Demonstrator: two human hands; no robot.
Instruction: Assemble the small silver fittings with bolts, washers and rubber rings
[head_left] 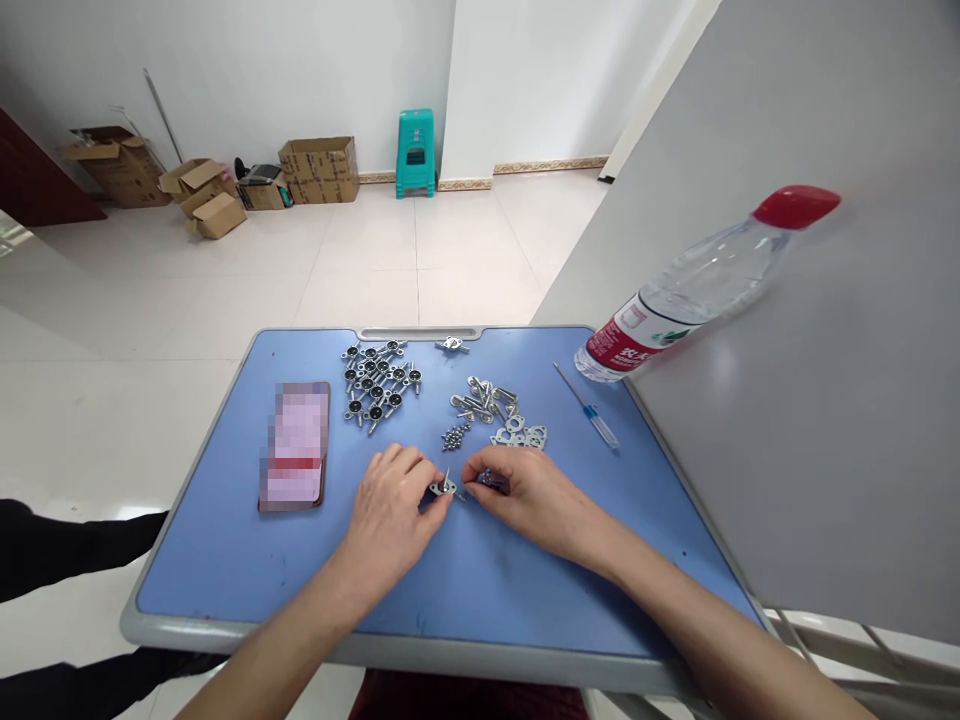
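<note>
My left hand (397, 500) pinches a small metal fitting with a flat eared plate (444, 489) between thumb and fingers, just above the blue table. Close beside it, my right hand (517, 490) has thumb and forefinger pressed together, and what they hold is too small to make out. Something dark and shiny (495, 481) shows under the curled fingers of that hand. Beyond the hands lie a little heap of tiny metal screws or nuts (454, 437), several flat eared plates (517, 432) and a pile of loose metal stems with round ends (484, 398).
Several fittings with black round centres (379, 380) are grouped at the back left; another fitting (452, 345) lies by the far edge. A phone (294, 445) is at left. A screwdriver (589, 408) and a tall water bottle (675, 295) are at right, beside a grey panel (825, 420).
</note>
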